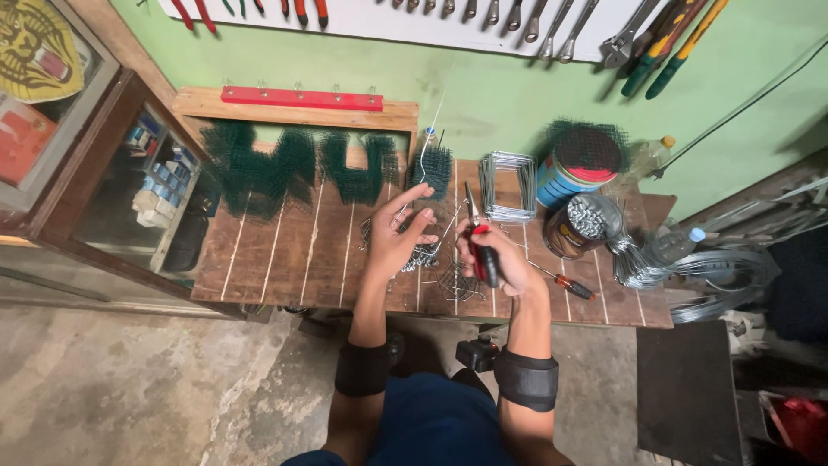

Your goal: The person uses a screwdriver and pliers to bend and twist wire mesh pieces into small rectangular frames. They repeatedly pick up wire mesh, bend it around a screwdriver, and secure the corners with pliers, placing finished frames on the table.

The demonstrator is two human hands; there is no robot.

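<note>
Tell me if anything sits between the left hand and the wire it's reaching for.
Nothing visible does. The left hand is open, its fingers at the thin wire rising off the bench. The right hand holds pliers off to the side; green mesh lies behind.

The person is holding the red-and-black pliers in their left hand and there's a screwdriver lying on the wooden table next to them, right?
Not quite. The head view shows the red-and-black pliers in the right hand, not the left. The left hand is spread open over thin wire. The screwdriver does lie on the wooden table beside them.
</note>
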